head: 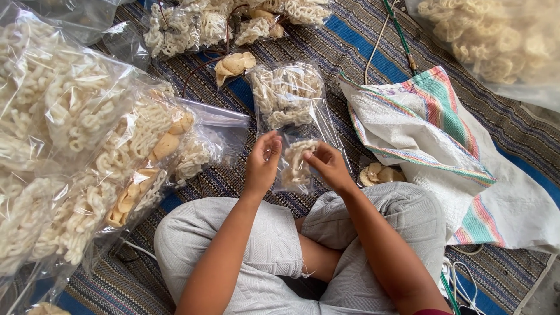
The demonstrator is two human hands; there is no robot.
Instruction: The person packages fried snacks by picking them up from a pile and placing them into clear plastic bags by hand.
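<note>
A striped woven mat (361,44) in blue and brown covers the floor, and the person sits cross-legged on it in light grey trousers. Along the left side lies a heap of clear bags of pale curly crackers (70,151). More filled bags (192,26) lie at the far edge, and a big bag of crackers (496,41) sits at the far right. A white sack with coloured stripes (443,146) spreads out on the right, with a few round crackers (379,174) just beside its near-left edge.

Above the knees, both hands hold a small clear bag of curly crackers (294,166). The left hand (262,163) pinches the bag's left edge, fingers closed on the plastic. The right hand (328,165) grips its right edge likewise. The bag hangs between them, touching both, with another filled bag (286,96) lying just beyond it.
</note>
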